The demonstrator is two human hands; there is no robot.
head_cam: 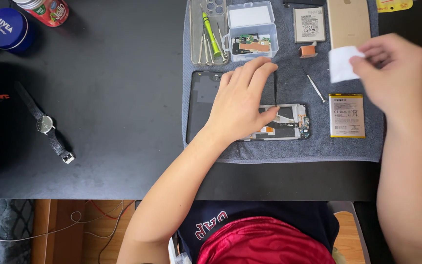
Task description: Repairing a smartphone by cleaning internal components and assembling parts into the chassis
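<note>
Left hand [240, 100] pressed flat, fingers spread, on opened phone [282, 122], apparently pinching thin black tool [275, 88]. Right hand [396, 73] gripping white wipe [340, 63], far right.

Both forearms are showing bare, no sleeves, watch or rings on the left hand [240, 105] or the right hand [396, 73]. The person is wearing a navy top with red, white-edged lettering, and shiny red shorts below it.
</note>
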